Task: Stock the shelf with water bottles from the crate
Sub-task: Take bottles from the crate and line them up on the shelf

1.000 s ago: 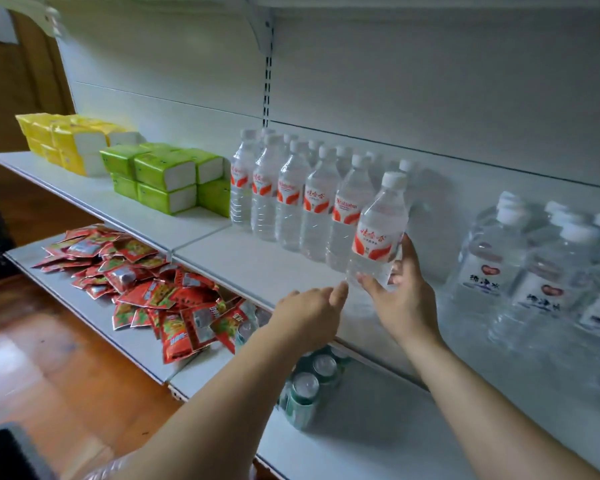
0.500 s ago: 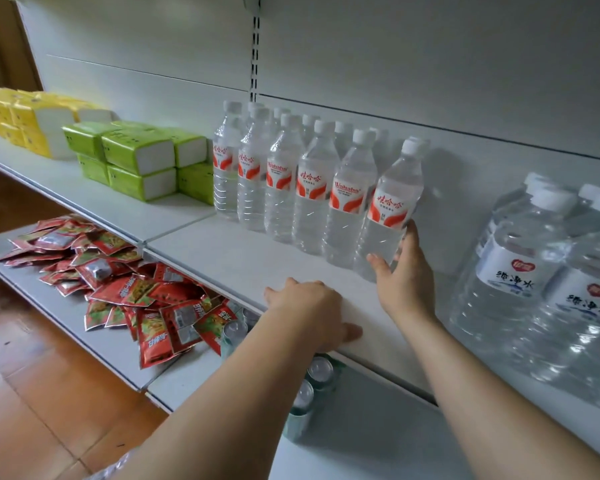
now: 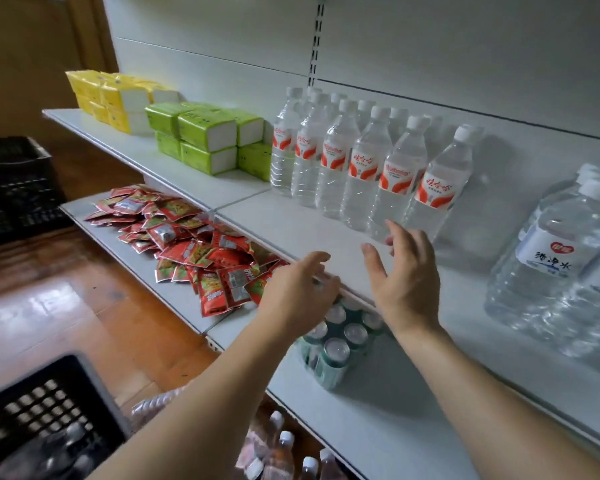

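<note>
Hands of a person reach toward a white shop shelf (image 3: 291,223), and both hold nothing. Right hand (image 3: 404,275) has its fingers spread wide, just in front of the nearest red-labelled water bottle (image 3: 437,188), which stands upright at the right end of the front row and looks free of the fingers. Left hand (image 3: 298,292) hovers at the shelf's front edge, fingers loosely open. Beyond the right hand's fingertips, a row of six water bottles (image 3: 343,161) runs away to the left, with more caps showing behind them. Below the left forearm sits a black crate (image 3: 45,407); something pale shows through its mesh, too blurred to name. Further bottles (image 3: 284,448) stand low, beneath both arms. Judging by this, stocking is well under way: a full front row is set, bare shelf remains in front of it and to the right of the right hand, and more bottles may still wait.
</note>
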